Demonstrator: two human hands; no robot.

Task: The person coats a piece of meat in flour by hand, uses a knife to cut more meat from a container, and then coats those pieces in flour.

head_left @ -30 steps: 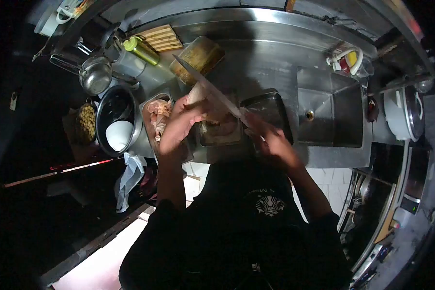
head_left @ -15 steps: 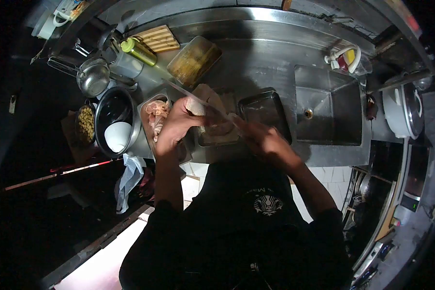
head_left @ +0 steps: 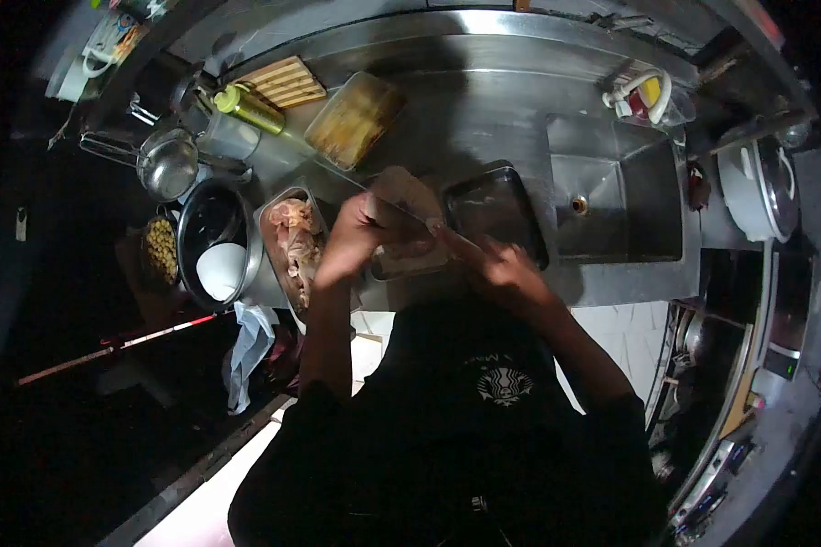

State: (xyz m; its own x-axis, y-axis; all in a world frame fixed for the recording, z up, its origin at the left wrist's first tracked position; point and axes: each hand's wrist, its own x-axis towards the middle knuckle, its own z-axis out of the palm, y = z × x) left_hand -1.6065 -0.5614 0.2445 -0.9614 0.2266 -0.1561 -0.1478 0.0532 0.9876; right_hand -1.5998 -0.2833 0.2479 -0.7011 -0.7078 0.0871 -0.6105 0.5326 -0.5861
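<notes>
My right hand (head_left: 504,272) is closed round the handle of a knife (head_left: 395,204), whose long thin blade slants up and left past my other hand. My left hand (head_left: 349,239) is closed at the blade, its fingers pinching a pale piece that looks like raw chicken, mostly hidden. Under the hands lies a brownish board (head_left: 409,188), over or beside a shallow tray (head_left: 412,271). Just left of my left hand, a metal tray (head_left: 266,239) holds several pieces of raw chicken (head_left: 294,232). To the right sits a dark rectangular tray (head_left: 493,202).
A steel sink (head_left: 611,242) is set into the counter on the right. A lidded container (head_left: 356,120), a green bottle (head_left: 251,109) and a striped wooden board (head_left: 287,84) stand at the back. On the left are a black bowl (head_left: 192,264) with a white bowl (head_left: 221,271) and a strainer (head_left: 168,166).
My left hand has turned and drawn slightly down, so the pale piece shows less. The knife has shifted a little against it. The whole view has tilted slightly, and more raw chicken shows.
</notes>
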